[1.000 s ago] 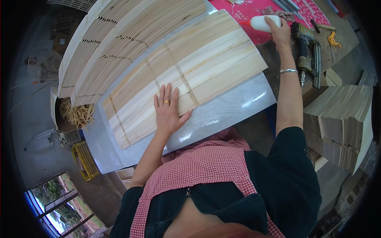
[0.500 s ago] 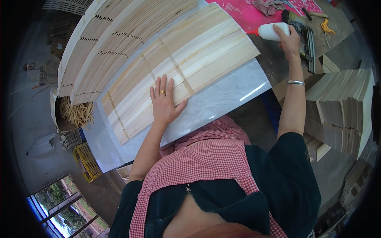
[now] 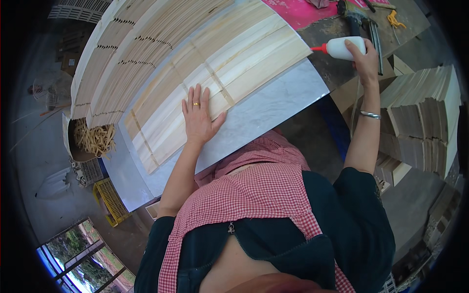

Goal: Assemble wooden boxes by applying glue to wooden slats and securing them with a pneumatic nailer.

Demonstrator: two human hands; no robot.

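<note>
My left hand (image 3: 199, 117) lies flat with fingers spread on a row of pale wooden slats (image 3: 249, 63). Narrow darker bands cross these slats, which lie side by side on a glossy white tabletop (image 3: 278, 102). In my right hand (image 3: 365, 61) is a white squeeze bottle (image 3: 342, 48) with a red nozzle. The bottle is held sideways, its tip pointing left at the right end of the slats' near edge. Whether anything comes out of the nozzle is too small to tell.
Tall stacks of wooden boards (image 3: 141, 49) stand behind the slats. A black nail gun (image 3: 359, 19) and an orange clamp (image 3: 394, 20) lie at the far right. More stacked boards (image 3: 415, 107) stand right. A box of wood strips (image 3: 93, 136) and a yellow crate (image 3: 111, 200) are left.
My right hand has brought the bottle nearer and down, so its nozzle now reaches the slats' right end. My left hand stays flat on the slats.
</note>
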